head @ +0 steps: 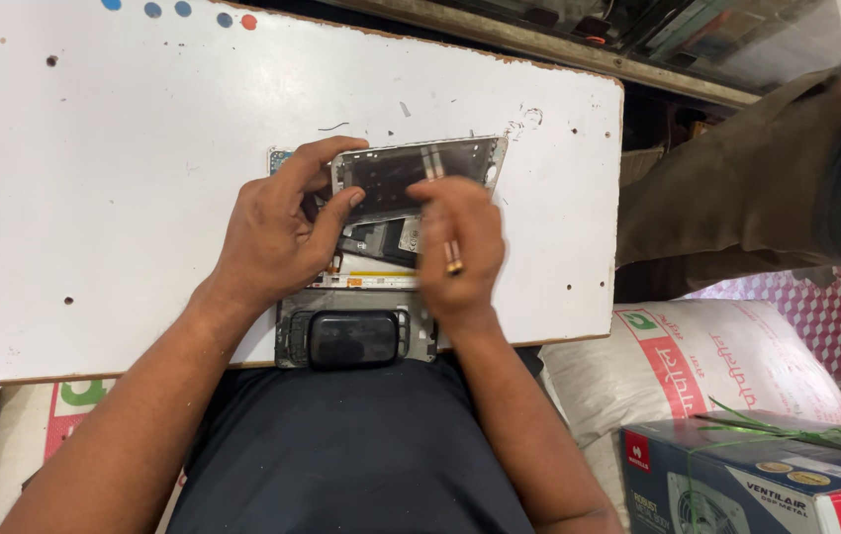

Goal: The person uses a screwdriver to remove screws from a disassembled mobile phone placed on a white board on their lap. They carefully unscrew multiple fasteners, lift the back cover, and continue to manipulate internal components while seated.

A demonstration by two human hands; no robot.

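Note:
My left hand (pixel 277 232) grips the left end of a silver phone frame (pixel 420 173), thumb and fingers pinching its edge above the white board (pixel 94 178). My right hand (pixel 455 247), with a ring on one finger, rests its fingers on the lower middle of that frame; it is a little blurred. Under the frame lie dark phone parts (pixel 376 239) and a white strip (pixel 366 282). Nearer my body sits another opened phone body (pixel 353 339) with a dark oval part on it.
The white board has small holes and coloured dots at its far edge. To the right, another person in an olive sleeve (pixel 737 198) sits close. A white printed sack (pixel 698 366) and a dark blue box (pixel 767 475) lie at lower right.

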